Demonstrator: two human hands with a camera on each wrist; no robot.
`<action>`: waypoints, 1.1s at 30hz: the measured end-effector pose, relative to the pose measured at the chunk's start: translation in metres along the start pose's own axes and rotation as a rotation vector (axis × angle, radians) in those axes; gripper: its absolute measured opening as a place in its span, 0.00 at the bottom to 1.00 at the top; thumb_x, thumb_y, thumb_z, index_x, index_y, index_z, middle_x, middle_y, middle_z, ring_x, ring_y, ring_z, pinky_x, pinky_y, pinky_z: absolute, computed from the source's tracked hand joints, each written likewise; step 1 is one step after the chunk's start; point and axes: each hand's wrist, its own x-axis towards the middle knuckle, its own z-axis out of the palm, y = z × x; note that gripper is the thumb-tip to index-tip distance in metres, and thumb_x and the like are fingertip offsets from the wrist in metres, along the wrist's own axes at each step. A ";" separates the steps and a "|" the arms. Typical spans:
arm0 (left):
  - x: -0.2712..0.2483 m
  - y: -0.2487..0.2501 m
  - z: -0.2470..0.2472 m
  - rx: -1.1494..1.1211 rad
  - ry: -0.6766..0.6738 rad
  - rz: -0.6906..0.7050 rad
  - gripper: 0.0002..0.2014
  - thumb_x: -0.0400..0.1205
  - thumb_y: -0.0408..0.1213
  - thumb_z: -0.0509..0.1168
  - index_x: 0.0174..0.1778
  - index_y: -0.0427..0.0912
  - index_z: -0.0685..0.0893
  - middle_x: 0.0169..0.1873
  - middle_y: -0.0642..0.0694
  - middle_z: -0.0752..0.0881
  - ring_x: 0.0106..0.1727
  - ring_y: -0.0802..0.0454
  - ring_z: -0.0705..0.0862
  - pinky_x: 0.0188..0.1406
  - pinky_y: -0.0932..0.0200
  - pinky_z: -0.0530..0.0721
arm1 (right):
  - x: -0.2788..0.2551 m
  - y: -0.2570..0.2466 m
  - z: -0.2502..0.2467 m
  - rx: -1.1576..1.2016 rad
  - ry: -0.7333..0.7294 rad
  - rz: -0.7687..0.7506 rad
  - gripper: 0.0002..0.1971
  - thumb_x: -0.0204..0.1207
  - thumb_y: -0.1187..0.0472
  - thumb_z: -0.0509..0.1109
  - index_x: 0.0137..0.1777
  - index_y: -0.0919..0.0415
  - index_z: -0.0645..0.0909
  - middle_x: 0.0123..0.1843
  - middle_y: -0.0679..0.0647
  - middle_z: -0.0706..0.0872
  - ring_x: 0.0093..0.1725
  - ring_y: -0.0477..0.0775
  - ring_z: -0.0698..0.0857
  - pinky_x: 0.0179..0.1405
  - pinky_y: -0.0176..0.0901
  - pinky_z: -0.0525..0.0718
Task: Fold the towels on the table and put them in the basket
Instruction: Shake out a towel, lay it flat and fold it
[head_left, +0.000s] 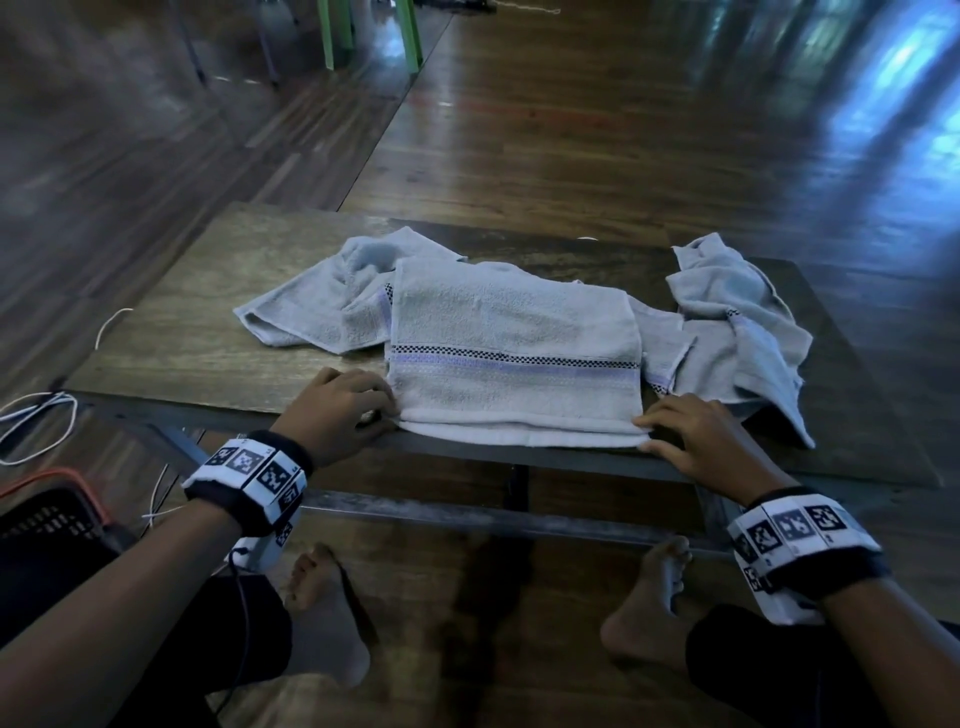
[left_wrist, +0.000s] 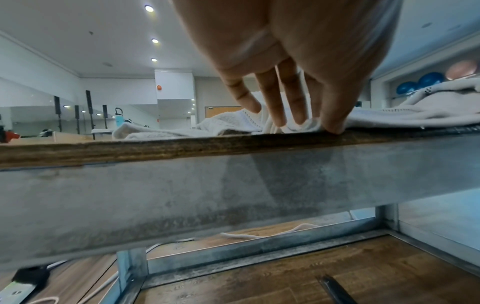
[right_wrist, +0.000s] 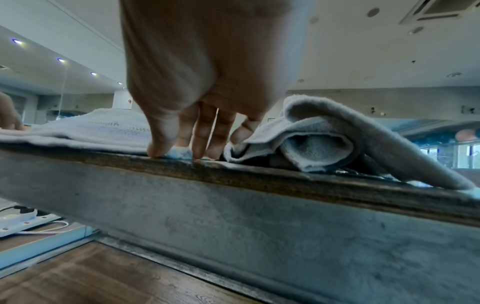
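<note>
Towel (head_left: 511, 332) corners in both hands

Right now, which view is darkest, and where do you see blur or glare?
Head view is darkest, with blue glare on the wooden floor and blur at the upper left; left wrist view is bright, its left hand soft and close; right wrist view blurs the right hand and the grey crumpled towel.

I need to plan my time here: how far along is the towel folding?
Early stage. Done: the middle towel lies folded once, its edges stacked at the table front. In hand: the left hand and right hand pinch its near corners. Left: finishing that fold, folding the crumpled towels at left and right, then loading the basket on the floor; nothing shows in the part visible.
</note>
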 end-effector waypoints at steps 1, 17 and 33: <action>0.000 0.001 0.000 0.003 0.000 0.007 0.08 0.69 0.38 0.78 0.41 0.50 0.88 0.46 0.53 0.88 0.47 0.51 0.86 0.43 0.61 0.61 | 0.000 -0.001 0.001 -0.022 0.023 -0.011 0.14 0.69 0.55 0.78 0.54 0.56 0.87 0.51 0.51 0.87 0.52 0.53 0.83 0.48 0.50 0.80; -0.001 0.004 0.000 -0.109 0.020 0.013 0.10 0.74 0.44 0.67 0.44 0.48 0.92 0.44 0.51 0.92 0.45 0.54 0.89 0.45 0.63 0.70 | 0.001 -0.008 -0.002 -0.071 0.126 -0.159 0.10 0.60 0.69 0.81 0.41 0.59 0.87 0.43 0.53 0.90 0.42 0.56 0.88 0.38 0.47 0.80; 0.001 0.011 0.005 -0.190 0.082 -0.093 0.11 0.72 0.29 0.71 0.49 0.37 0.84 0.42 0.42 0.86 0.41 0.44 0.85 0.39 0.53 0.84 | 0.007 -0.016 0.013 -0.003 0.163 0.013 0.11 0.66 0.72 0.75 0.49 0.63 0.86 0.42 0.54 0.82 0.45 0.55 0.80 0.45 0.43 0.75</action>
